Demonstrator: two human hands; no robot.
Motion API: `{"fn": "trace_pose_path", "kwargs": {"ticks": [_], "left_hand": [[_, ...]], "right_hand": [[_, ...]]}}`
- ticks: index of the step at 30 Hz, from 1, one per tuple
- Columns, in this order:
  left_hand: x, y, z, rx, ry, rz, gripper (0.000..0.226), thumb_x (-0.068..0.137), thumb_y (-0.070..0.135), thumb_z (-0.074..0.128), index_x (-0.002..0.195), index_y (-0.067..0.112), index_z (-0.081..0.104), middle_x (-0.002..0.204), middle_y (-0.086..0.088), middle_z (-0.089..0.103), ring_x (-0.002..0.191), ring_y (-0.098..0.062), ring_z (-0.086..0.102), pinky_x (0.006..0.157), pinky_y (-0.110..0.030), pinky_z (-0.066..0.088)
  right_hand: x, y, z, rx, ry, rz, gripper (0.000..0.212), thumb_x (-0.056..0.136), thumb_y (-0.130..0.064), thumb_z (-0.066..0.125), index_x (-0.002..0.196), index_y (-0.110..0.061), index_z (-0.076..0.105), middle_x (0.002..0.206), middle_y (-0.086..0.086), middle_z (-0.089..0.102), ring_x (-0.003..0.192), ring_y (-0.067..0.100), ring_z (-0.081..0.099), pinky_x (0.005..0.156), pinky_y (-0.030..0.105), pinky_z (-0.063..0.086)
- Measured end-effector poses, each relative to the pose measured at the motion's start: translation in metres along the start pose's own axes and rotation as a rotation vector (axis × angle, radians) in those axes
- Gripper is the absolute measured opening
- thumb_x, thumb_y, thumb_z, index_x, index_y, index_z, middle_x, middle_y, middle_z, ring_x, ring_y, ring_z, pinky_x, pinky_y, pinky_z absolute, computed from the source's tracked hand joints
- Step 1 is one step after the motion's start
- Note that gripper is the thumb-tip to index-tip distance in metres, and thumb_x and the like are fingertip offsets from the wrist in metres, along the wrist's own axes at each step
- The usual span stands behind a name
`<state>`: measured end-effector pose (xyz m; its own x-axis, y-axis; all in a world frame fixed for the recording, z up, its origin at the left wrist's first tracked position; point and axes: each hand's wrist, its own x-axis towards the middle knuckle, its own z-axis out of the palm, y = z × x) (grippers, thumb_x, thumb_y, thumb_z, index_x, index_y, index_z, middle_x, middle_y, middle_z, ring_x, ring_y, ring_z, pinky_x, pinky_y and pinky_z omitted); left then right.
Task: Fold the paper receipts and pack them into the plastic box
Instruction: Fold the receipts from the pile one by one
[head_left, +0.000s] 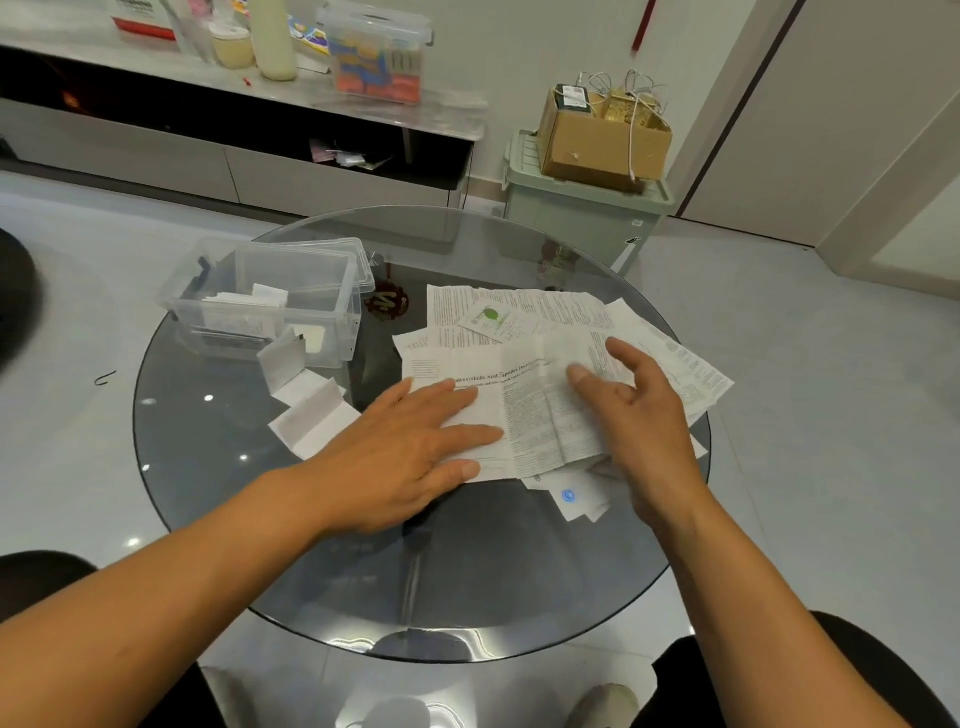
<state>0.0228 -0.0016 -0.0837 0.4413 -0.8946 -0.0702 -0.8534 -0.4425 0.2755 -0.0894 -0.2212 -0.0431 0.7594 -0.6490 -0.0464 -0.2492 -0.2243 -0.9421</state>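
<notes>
Hands (519, 426) flat, fingers straight, on receipts (540, 415); plastic box (270, 306) nearby, left.

A single wide-angle head camera looks forward and steeply down from just above the seated person, close over the round glass table (218, 499), taking in both forearms, the floor and the far wall beyond.

Glass table (218, 499): plastic box (270, 306), receipts (540, 364).
</notes>
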Motion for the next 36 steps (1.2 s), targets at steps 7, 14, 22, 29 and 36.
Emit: {"fn": "trace_pose_path", "kwargs": {"ticks": [7,14,22,29,36], "left_hand": [[-0.004,-0.003,-0.014,-0.545,0.186,-0.137,0.127,0.074,0.052,0.084,0.154,0.05,-0.013,0.163,0.027,0.0,0.151,-0.001,0.011,0.12,-0.034,0.027],[-0.007,-0.02,-0.013,-0.325,0.198,-0.088,0.106,0.077,0.062,0.076,0.156,0.053,0.006,0.168,0.016,-0.013,0.156,-0.009,-0.001,0.124,-0.037,0.019],[-0.006,-0.022,-0.017,-0.25,0.053,-0.142,0.055,0.102,0.062,0.025,0.152,0.043,0.039,0.162,0.023,0.022,0.151,-0.004,0.014,0.12,-0.022,0.005],[-0.007,-0.021,-0.028,-0.369,-0.049,-0.094,0.095,0.075,0.098,0.013,0.15,0.046,0.038,0.159,0.023,0.032,0.148,0.003,0.016,0.126,-0.033,0.007],[-0.006,-0.014,-0.025,-0.416,0.282,-0.285,0.042,0.083,0.07,0.063,0.119,0.048,0.067,0.095,0.024,0.069,0.086,-0.002,0.062,0.077,-0.029,0.054]], "right_hand": [[-0.023,-0.008,0.016,-0.188,-0.407,-0.196,0.039,0.104,-0.054,0.043,0.112,-0.034,0.076,0.112,-0.02,0.072,0.106,0.0,0.064,0.092,0.021,0.049],[-0.013,0.017,0.029,-0.596,-0.514,-0.445,0.03,0.109,-0.033,0.046,0.122,-0.031,0.073,0.133,-0.02,0.064,0.127,-0.003,0.051,0.126,0.035,0.013],[-0.005,0.026,0.025,-0.456,-0.332,-0.394,0.044,0.091,-0.012,0.065,0.127,-0.037,0.068,0.142,-0.017,0.053,0.132,0.012,0.05,0.113,0.046,0.041],[-0.005,0.021,0.029,-0.486,-0.309,-0.383,0.019,0.095,-0.032,0.07,0.078,-0.026,0.069,0.082,-0.009,0.064,0.08,0.011,0.059,0.074,0.04,0.05],[-0.005,0.015,0.026,-0.246,-0.309,-0.148,0.024,0.095,-0.031,0.072,0.117,-0.038,0.065,0.074,-0.009,0.067,0.065,0.004,0.064,0.064,0.02,0.049]]}}
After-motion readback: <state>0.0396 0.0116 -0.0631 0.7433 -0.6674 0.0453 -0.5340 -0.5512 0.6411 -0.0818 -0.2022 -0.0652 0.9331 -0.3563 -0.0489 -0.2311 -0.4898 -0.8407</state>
